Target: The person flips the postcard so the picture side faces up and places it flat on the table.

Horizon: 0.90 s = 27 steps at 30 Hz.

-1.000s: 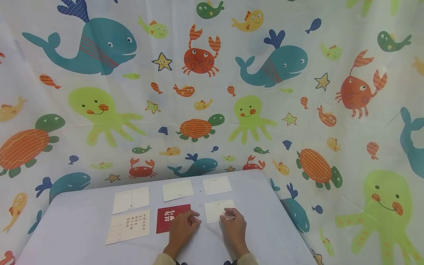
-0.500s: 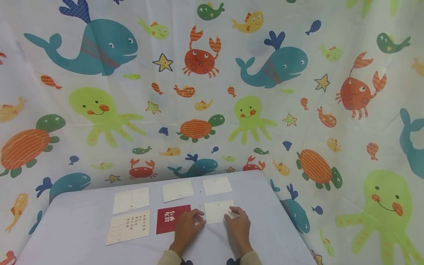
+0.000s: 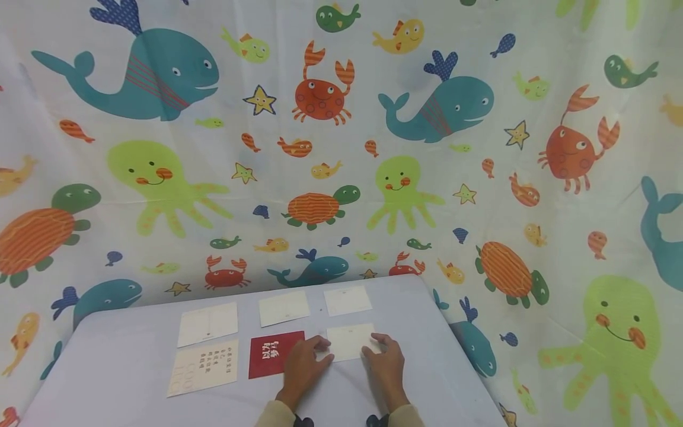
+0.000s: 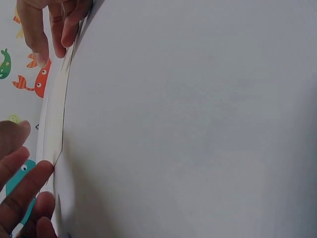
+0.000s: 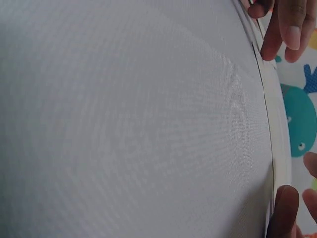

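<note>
A cream card (image 3: 348, 344) lies flat on the table, between my two hands. My left hand (image 3: 304, 366) is at its left edge, close beside a red card (image 3: 276, 354) with white characters. On the other side, my right hand (image 3: 388, 366) has its fingertips at the card's right edge. Seen from the left wrist, left fingertips (image 4: 45, 171) touch the near corner of the card (image 4: 57, 116). The right wrist view shows a right fingertip (image 5: 286, 198) at the other end of the card (image 5: 275, 124). Fingers of both hands are loosely bent, and neither hand grips anything.
Farther back lie three blank-looking cards: left (image 3: 208, 324), middle (image 3: 284, 307) and right (image 3: 348, 300). A cream card with printed characters (image 3: 204, 367) is at the front left. The white-covered table (image 3: 123, 356) meets a sea-animal curtain (image 3: 320, 237) behind.
Both hands have shifted slightly to the right, the left hand moving off the red card toward the cream card's left edge. The cards look unmoved.
</note>
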### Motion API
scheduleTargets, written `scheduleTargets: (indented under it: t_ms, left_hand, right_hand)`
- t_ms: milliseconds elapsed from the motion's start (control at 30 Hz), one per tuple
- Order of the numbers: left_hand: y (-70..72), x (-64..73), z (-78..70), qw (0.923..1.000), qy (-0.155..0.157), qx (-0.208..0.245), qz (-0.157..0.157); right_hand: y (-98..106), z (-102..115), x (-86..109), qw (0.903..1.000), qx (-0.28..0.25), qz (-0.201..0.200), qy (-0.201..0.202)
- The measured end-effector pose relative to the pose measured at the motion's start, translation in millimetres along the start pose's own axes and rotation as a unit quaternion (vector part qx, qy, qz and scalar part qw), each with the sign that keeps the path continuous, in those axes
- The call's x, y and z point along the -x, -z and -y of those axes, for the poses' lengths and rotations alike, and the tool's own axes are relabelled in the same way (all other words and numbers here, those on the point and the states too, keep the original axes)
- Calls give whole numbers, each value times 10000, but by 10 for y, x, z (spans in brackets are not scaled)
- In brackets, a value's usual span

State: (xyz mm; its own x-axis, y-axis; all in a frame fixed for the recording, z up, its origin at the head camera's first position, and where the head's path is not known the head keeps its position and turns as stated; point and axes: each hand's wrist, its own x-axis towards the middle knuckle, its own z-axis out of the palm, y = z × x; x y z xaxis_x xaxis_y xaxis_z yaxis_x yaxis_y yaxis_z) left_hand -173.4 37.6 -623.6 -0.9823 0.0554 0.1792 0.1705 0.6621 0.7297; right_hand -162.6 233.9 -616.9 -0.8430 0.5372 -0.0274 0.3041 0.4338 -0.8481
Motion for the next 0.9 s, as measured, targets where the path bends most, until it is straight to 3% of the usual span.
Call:
scheduleTargets:
  t_ms: [533, 900]
  left_hand:
    - [21, -19, -37, 9998, 5, 180, 49]
    - [-15, -14, -20, 10000, 25, 94, -17]
  right_hand:
    - [17, 5, -38, 9999, 49, -99, 30]
    - [167, -9, -140, 9996, -175, 196, -139]
